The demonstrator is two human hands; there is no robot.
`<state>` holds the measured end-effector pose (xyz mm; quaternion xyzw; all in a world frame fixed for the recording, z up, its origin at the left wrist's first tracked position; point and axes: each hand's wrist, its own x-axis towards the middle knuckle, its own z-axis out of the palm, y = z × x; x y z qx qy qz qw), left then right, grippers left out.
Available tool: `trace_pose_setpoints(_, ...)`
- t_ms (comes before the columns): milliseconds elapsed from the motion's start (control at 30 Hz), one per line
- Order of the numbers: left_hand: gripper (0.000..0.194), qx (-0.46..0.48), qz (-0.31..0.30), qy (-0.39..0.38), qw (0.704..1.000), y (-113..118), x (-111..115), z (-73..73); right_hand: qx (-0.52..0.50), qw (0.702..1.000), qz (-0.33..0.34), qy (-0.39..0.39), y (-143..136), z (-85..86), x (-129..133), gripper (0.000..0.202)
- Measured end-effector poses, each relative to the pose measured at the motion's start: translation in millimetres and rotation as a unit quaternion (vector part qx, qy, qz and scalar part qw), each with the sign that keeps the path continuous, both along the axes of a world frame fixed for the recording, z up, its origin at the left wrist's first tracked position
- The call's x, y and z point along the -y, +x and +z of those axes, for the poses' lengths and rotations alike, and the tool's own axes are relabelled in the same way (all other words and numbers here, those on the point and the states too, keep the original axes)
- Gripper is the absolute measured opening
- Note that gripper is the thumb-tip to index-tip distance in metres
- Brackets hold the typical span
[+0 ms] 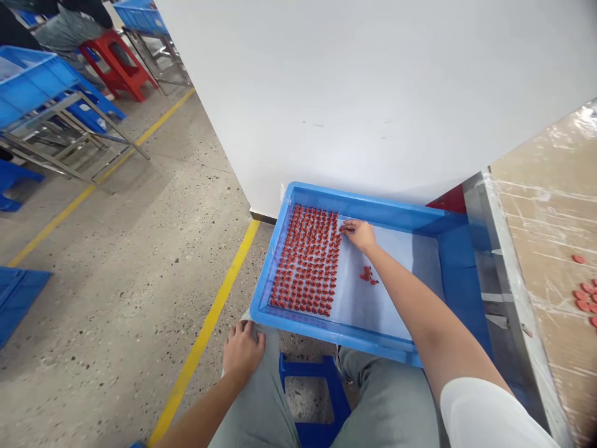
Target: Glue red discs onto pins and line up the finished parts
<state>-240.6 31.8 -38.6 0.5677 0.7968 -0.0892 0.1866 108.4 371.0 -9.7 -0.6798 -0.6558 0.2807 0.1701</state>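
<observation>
The right hand (360,235) reaches into the blue tray (298,323), fingertips pinched together on a small red piece (342,229), just beside the far right edge of the rows of red pieces (305,261). A loose cluster (367,274) lies nearer the person, left of the forearm (415,305). The left hand (244,348) rests on the left knee (267,376), fingers slightly apart

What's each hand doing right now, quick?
Left hand: open, palm down on the left knee, no object visible in it.
Right hand: fingertips closed on a small red piece inside the blue tray.
</observation>
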Motion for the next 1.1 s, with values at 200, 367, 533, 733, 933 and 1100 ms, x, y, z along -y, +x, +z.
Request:
trace_pose_setpoints(200,0.037,0.005,-0.001,0.011,1.000,-2.8,3.4,-6.3,0.017,1.000,0.005,0.001,-6.4,6.3,-0.3,0.035)
trace_pose_setpoints(367,0.037,0.009,-0.003,0.018,1.000,-3.5,4.1,-7.5,0.020,1.000,0.011,0.002,-6.6,4.8,-1.3,0.038)
trace_pose_setpoints(533,0.037,0.011,-0.005,0.016,1.000,-3.1,2.5,-5.5,0.014,1.000,0.011,0.009,-6.4,2.5,-2.6,0.041)
trace_pose_setpoints(733,0.038,0.015,0.001,0.015,1.000,-3.0,1.2,-4.0,0.007,1.000,0.011,0.010,-4.0,-0.4,-2.9,0.039)
trace_pose_setpoints(933,0.038,0.010,-0.005,0.019,1.000,-2.8,1.6,-6.6,0.005,1.000,0.022,0.004,-2.2,-1.2,-3.0,0.037)
trace_pose_setpoints(1100,0.037,0.013,-0.003,0.018,1.000,-2.0,2.5,-6.6,0.003,1.000,0.023,0.007,-2.4,0.3,-2.4,0.036)
